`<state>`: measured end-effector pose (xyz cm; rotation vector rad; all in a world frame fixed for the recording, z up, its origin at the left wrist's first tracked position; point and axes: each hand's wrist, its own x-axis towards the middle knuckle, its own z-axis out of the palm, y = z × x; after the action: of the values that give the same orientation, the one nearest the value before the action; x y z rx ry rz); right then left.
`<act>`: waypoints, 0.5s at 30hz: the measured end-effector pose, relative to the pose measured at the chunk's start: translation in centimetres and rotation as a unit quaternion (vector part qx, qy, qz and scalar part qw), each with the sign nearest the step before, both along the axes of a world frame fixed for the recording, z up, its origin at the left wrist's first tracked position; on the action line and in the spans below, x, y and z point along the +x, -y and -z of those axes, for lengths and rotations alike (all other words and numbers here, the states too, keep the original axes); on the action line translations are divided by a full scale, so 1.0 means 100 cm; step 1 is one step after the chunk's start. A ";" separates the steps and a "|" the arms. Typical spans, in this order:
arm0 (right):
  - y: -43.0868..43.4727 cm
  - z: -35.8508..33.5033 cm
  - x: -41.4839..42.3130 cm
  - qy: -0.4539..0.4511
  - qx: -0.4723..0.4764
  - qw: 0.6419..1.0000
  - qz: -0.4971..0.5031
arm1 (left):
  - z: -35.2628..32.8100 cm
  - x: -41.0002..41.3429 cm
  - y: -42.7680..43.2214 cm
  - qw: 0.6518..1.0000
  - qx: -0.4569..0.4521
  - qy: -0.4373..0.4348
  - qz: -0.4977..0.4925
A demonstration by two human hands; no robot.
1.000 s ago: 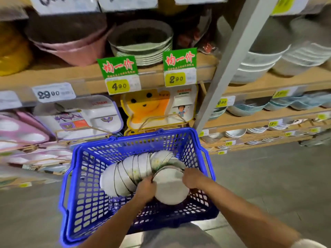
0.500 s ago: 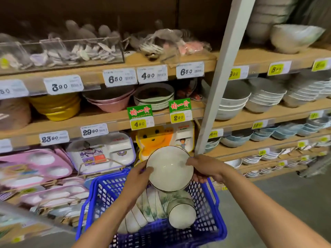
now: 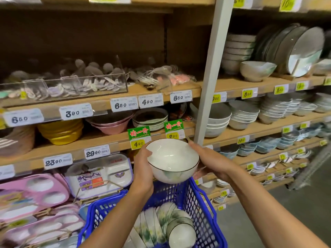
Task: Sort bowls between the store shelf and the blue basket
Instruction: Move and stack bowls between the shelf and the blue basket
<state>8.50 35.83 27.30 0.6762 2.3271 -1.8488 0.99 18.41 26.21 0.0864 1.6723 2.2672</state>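
one bowl held above the basket, shelf spot not yet reached

head view: the white bowl hangs in the air just above the far rim of the blue basket. its mouth is tipped toward the person, with a thin dark line round the lip and a green print low on its outer wall. the left hand curls its fingers round the bowl's left wall. the right hand cups the right wall, fingers along the rim and under the base. both hands grip it, so neither is free.

down inside the basket the other bowls lie on their sides, nested in a row. beyond the basket and higher runs the store shelf. up and to the right of the basket, past the grey upright, sit stacks of pale bowls.

to my eye the step in hand is carrying one bowl from basket to shelf, and with that many left below, the sorting looks far from done. the next move calls for picking the matching stack up and right of the basket. the bowl then needs levelling, lifting past the shelf edge and its price tags, and lowering gently into the stack. it looks like ceramic, so a knock could chip it.
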 end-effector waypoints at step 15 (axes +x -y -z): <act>-0.059 -0.050 0.119 -0.286 -0.262 0.884 0.260 | -0.076 0.109 -0.116 0.995 0.036 0.013 0.088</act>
<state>20.41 41.71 32.33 0.8036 1.8155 -3.1248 11.86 30.00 33.85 0.2108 1.5080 2.1864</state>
